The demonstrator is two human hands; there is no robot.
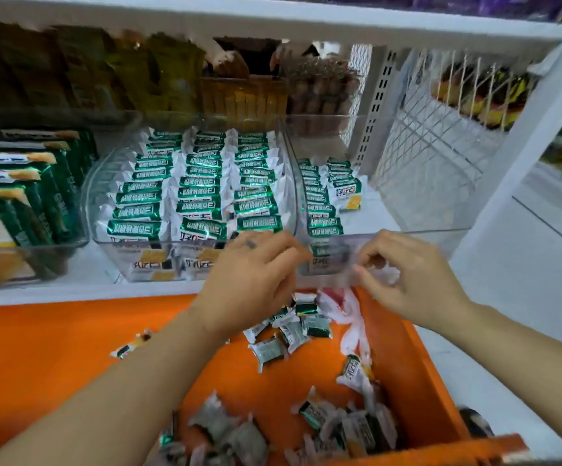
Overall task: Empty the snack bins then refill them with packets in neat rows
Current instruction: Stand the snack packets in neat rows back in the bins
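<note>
Fingers (272, 243) are curling on your left hand (252, 280) and right hand (407, 280) at the clear bin's (447, 230) front; blur is hiding whether either is gripping anything.

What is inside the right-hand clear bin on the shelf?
The right clear bin holds green-and-white packets: one long row along its left wall, a short second row at the back. Its front is partly hidden by the left hand and right hand.
</note>
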